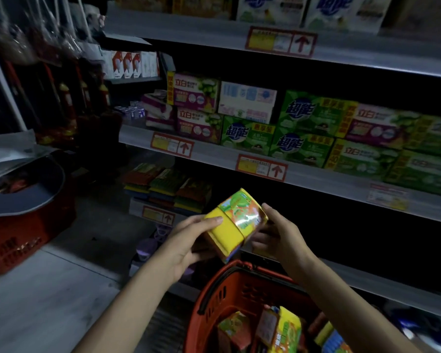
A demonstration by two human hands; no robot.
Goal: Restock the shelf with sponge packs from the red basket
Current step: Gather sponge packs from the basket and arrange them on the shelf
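Left hand [186,242]: curled round pack [229,225], thumb laid on top.
Right hand [281,231]: pack pinched at its other end.
Arms [138,289]: both stretched forward, bare.

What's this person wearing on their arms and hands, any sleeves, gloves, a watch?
Nothing visible. The left hand and right hand are bare, no gloves or rings. Both forearms are bare down to the frame's edge: no sleeve, watch or bracelet in view.

We're in a dimly lit shop aisle. Tiered metal shelving [316,180] runs 10 to 3 o'clock, red-framed price tags [262,167] on the edges, stacked branded boxes [301,147] behind. There's a red shopping basket [255,289] at 6, second basket [23,240] at 9, bagged goods [36,34] hanging at 11.
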